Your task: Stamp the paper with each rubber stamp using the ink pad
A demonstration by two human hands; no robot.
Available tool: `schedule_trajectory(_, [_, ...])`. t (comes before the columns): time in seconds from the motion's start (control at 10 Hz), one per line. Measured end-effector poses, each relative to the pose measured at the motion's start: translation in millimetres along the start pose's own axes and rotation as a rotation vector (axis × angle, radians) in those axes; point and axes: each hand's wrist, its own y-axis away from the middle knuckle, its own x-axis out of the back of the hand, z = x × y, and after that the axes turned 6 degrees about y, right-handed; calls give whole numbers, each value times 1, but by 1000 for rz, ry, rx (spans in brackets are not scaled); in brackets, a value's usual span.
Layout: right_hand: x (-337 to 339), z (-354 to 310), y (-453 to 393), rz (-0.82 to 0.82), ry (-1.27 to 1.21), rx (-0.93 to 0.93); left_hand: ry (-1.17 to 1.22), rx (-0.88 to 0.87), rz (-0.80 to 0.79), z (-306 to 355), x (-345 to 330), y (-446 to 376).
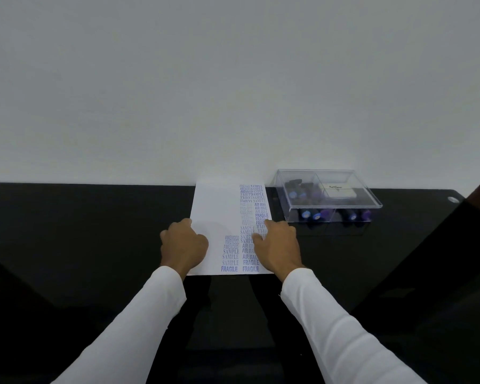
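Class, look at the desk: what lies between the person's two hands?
In the head view, only the paper lies between left hand and right hand, with blue stamped words there.

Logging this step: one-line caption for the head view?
Both hands rest on the stamped paper; stamps stay inside the clear box.

I see a plain white wall [233, 79] | glossy black tabletop [81, 231] butts against that wall | light soft, even
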Motion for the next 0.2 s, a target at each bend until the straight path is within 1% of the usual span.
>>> schedule_trajectory(0.1, [4, 2, 4, -41, 39, 59, -36, -20, -7, 7, 11, 10])
schedule_trajectory(0.2, [14, -1, 9, -44, 46, 91, -72, -45, 29, 11, 30, 21])
